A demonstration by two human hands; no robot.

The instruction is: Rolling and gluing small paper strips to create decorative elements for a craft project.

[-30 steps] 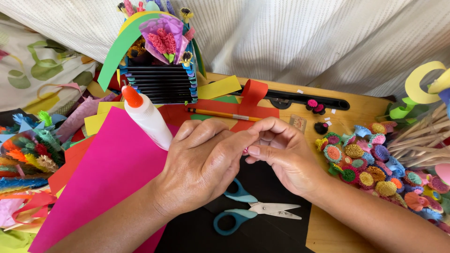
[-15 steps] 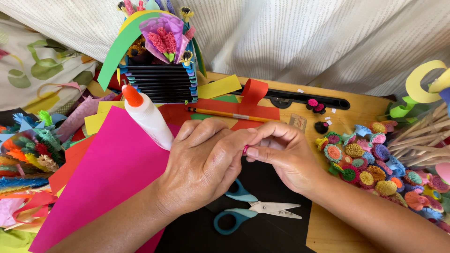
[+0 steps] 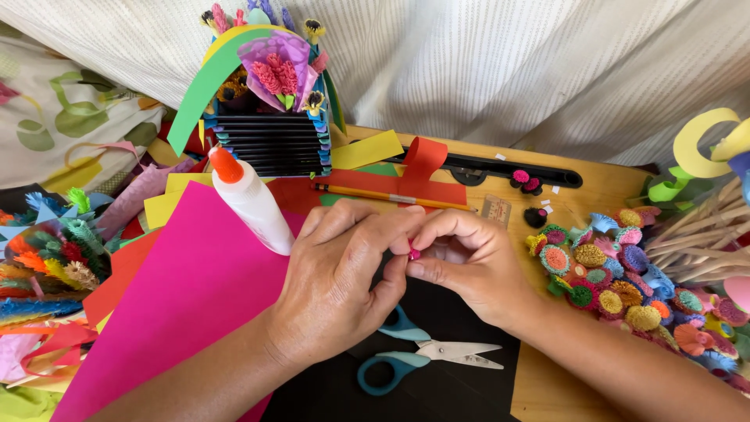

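Two hands pinching one tiny pink paper coil [image 3: 414, 254] over the black sheet [image 3: 453, 312] at mid-tabletop.

Left hand [image 3: 344, 289] and right hand [image 3: 469, 266] meeting fingertip to fingertip, each grip narrow and closed on the small rolled bit, most of it hidden between thumbs and forefingers. Seemingly mid-way in shaping: coil already wound tight, not yet glued or set anywhere. Plenty finished already: heap of fringed, rolled paper flowers [image 3: 617, 281] at right, bright and ruffled; black ribbed paper basket [image 3: 269, 141] at far centre with green arched handle and crinkled blooms. White glue bottle [image 3: 250, 199] with orange cap lying tilted on smooth magenta card [image 3: 180, 305], just left of the hands. Blue-handled scissors [image 3: 426, 359] near, shut, on the black sheet. Pencil [image 3: 391, 198] across red strips beyond the knuckles.
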